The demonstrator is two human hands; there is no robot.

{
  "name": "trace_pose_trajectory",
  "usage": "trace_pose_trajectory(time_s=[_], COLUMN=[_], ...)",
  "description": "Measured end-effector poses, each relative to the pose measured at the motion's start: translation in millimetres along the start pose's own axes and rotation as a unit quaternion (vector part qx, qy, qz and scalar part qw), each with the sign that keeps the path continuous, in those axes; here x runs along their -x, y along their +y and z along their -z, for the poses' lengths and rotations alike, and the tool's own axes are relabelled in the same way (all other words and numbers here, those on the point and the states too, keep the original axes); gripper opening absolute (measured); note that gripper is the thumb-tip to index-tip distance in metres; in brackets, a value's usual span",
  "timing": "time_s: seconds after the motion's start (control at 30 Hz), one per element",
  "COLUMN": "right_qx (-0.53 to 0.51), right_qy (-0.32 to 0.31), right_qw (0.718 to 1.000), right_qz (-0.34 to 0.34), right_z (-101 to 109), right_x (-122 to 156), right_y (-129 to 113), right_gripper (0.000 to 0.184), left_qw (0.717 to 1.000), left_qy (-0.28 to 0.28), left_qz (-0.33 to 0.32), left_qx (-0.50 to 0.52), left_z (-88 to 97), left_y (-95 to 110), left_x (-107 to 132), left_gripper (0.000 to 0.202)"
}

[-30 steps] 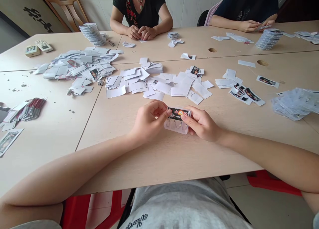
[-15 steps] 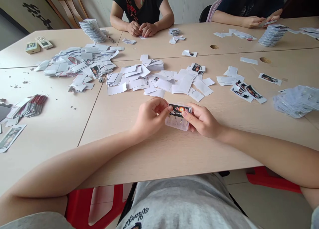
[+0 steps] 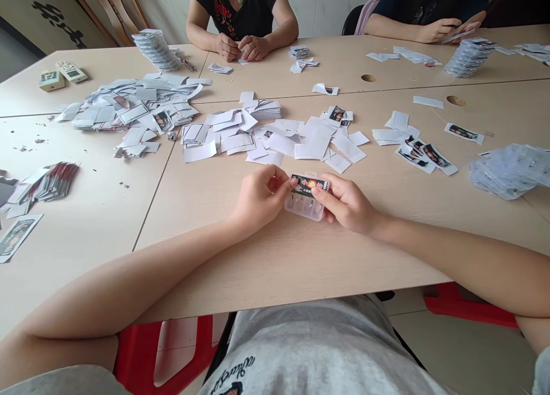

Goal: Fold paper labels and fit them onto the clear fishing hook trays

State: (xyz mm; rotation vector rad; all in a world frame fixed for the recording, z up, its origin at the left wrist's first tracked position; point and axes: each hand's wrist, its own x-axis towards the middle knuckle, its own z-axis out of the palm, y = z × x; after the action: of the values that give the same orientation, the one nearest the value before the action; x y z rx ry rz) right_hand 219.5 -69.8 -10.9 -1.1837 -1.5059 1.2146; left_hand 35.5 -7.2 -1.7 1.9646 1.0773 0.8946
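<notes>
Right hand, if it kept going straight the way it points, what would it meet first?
The right hand would meet the black printed card first: its fingertips seem to touch that card, which lies on the clear plastic fish-hook pack.

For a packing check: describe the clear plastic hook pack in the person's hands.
The clear plastic hook pack is a rectangular tray showing metal hooks. A black label with an orange burst lies along its far edge. The left hand and right hand pinch it there, over the pale wooden table; table contact is unclear.

Glossy clear plastic tray; metal hooks; glossy paper label; smooth laminate tabletop.
</notes>
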Motion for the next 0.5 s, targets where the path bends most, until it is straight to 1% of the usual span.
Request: trace_pose_trajectory(time_s=[0.1, 0.13, 0.2, 0.27, 0.37, 0.5], right_qx=[-0.036, -0.053, -0.087, -0.107, -0.099, -0.077], right_qy=[0.016, 0.017, 0.013, 0.01, 0.009, -0.026], right_qw=[0.999, 0.998, 0.995, 0.993, 0.994, 0.996], right_qz=[-0.014, -0.022, -0.037, -0.047, -0.05, -0.029], right_z=[1.1, 1.7, 3.1, 3.9, 3.3, 1.6], right_x=[-1.2, -1.6, -2.0, -2.0, -1.3, 0.5], right_y=[-1.3, -2.0, -3.7, -5.4, -7.5, -7.4], right_gripper=[0.027, 0.029, 0.032, 0.034, 0.032, 0.027], left_qw=[0.999, 0.999, 1.0, 0.998, 0.991, 0.98], left_qy=[0.025, 0.022, -0.016, -0.061, -0.109, -0.182], left_qz=[0.002, -0.004, -0.012, -0.012, -0.005, 0.019], left_qx=[-0.026, -0.027, -0.018, 0.014, 0.08, 0.079], left_z=[-0.7, -0.2, 1.8, 4.6, 8.3, 8.9], left_y=[-4.1, -5.0, -5.5, -4.5, -1.1, 4.6], left_x=[-3.9, -4.9, -5.8, -5.3, -2.5, 1.9], left_gripper=[0.033, 0.034, 0.032, 0.036, 0.049, 0.048])
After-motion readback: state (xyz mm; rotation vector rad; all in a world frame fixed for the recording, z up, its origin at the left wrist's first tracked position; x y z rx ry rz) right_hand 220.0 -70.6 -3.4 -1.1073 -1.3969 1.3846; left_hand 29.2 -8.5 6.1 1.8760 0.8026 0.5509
